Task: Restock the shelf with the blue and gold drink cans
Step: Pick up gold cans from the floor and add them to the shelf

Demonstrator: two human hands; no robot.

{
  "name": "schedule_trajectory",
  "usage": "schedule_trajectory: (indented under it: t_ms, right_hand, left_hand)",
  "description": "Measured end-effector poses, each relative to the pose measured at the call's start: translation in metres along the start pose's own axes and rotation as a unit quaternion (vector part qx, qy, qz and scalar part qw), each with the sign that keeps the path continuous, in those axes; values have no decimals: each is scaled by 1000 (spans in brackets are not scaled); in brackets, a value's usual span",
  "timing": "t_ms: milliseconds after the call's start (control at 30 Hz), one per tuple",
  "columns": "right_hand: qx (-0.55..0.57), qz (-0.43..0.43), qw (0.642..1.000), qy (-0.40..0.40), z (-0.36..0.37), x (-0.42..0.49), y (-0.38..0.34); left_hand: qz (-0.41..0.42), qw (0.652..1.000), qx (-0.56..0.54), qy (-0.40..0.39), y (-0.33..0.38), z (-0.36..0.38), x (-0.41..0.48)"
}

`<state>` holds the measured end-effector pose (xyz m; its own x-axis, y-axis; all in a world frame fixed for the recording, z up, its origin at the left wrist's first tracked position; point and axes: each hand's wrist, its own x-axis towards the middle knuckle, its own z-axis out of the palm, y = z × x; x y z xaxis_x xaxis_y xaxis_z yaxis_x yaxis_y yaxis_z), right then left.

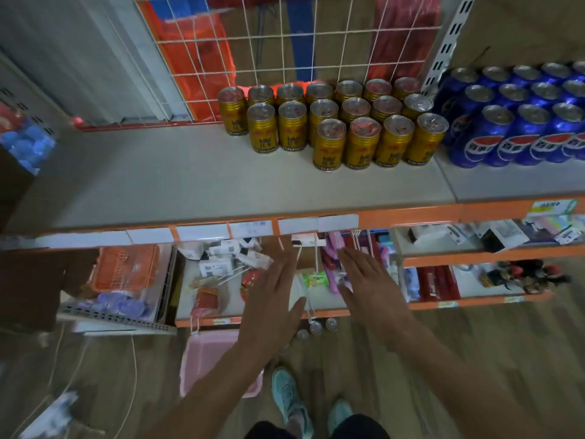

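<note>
Head view. Top shelf [196, 182]: flat, matte pale-grey board with an orange front lip carrying white label strips; bare from centre out to 9 o'clock. Backing: white wire grid panel [285, 49], red and blue sheeting behind it. Gold cans [345, 122]: ribbed metallic cylinders with silver tops, upright in three staggered rows, at 1 o'clock on the shelf. Blue cans [519, 122]: glossy, red-and-white emblem, upright in rows just beside the gold ones, at 2 to 3 o'clock. Lower shelves: small packaged goods, orange plastic basket [126, 267] at 9 o'clock. Floor: wood-grain planks; pink tray [209, 359] at 6 o'clock; three more can tops [316, 327] close by; teal shoes [286, 397] at the bottom. Left hand [272, 299]: flat, fingers extended, holding nothing, below the shelf lip. Right hand [370, 286]: likewise spread and empty, beside it.
</note>
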<state>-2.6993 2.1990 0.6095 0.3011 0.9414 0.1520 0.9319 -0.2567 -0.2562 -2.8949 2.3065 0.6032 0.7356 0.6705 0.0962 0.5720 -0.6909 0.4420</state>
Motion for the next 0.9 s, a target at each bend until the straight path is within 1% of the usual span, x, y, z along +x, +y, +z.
schedule_trajectory:
  t_ms: [100,233,467,567,733,900]
  right_hand:
    - [20,-6,998,-57,22,-23,8]
    - [31,-10,992,-126,53,-59,26]
    - [57,15,984,-168,105,-113,60]
    - [65,54,979,-184,140,-133,74]
    - [55,121,966,-223,225,-171,100]
    - [77,193,938,-279,347,-204,124]
  left_hand:
    - [-22,999,-6,-39,1,27,-28]
    - [2,998,24,-56,12,70,-61]
    - [-54,992,-5,-116,24,151,-94]
    - [-63,988,-18,-140,16,193,-104]
    - [-47,984,-28,-168,-20,284,-113]
    - [-31,981,1,-191,-76,394,-115]
